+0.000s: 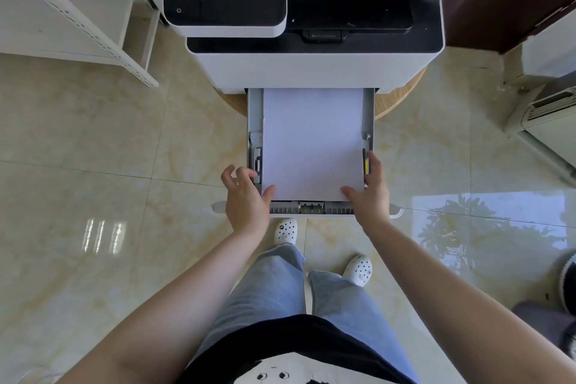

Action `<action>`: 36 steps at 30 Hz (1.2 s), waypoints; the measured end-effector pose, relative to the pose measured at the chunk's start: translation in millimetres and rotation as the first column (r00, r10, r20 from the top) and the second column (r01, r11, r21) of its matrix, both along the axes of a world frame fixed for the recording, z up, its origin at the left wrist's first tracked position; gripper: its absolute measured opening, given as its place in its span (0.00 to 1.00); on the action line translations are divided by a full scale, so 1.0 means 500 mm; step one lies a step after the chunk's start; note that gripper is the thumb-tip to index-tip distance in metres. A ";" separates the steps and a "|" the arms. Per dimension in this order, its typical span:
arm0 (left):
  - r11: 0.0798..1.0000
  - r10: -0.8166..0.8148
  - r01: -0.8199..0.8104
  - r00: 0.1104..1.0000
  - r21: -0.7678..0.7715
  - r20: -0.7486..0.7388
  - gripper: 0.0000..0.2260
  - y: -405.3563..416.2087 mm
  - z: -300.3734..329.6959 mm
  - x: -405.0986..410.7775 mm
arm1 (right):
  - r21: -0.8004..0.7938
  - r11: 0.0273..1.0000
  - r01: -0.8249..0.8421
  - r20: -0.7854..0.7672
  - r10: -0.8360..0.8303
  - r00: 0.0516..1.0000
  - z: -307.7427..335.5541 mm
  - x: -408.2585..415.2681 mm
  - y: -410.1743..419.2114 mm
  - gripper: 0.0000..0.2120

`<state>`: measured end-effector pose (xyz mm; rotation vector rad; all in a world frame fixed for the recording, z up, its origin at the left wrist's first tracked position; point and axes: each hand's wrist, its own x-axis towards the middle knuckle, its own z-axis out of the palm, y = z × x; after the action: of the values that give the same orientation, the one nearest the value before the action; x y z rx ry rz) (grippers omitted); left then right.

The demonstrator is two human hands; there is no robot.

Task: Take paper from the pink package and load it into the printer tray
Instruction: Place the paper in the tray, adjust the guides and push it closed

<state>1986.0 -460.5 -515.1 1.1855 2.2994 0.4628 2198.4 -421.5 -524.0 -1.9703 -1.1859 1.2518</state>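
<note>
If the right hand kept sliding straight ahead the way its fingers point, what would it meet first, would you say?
Probably the printer. The right hand points along the right side of the open tray, beside the paper; a side guide may catch it first, but depth is unclear.

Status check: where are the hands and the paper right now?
Left hand and right hand open, thumbs on the near corners of the paper stack. Stack lying flat in the pulled-out printer tray. Nothing blocking the tray; pink package not in view.

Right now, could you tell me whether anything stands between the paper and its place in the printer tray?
Nothing visible does. The paper already lies flat in the open tray, between the side guides, with the left hand and right hand at its near corners.
</note>
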 end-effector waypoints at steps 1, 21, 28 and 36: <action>1.000 0.019 -0.019 1.000 0.002 0.016 0.20 0.001 -0.001 0.001 | -0.001 1.000 0.026 -0.023 -0.026 0.999 -0.001 -0.001 -0.002 0.40; 0.973 0.032 -0.028 0.999 -0.227 0.015 0.66 0.032 -0.024 0.019 | -0.142 0.964 -0.226 0.485 0.267 0.833 -0.003 0.013 -0.003 0.61; 0.971 -0.002 -0.016 0.997 -0.237 -0.075 0.67 0.034 -0.029 0.034 | -0.221 0.960 -0.170 0.399 0.248 0.883 -0.006 0.005 0.019 0.66; 0.947 0.026 -0.058 0.994 -0.315 -0.105 0.68 0.048 -0.024 0.052 | -0.192 0.975 -0.114 0.439 0.189 0.878 -0.022 -0.021 0.014 0.70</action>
<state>2011.9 -436.3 -527.1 1.0202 2.3750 0.0421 2187.9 -414.4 -535.1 -2.4210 -1.5286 1.0077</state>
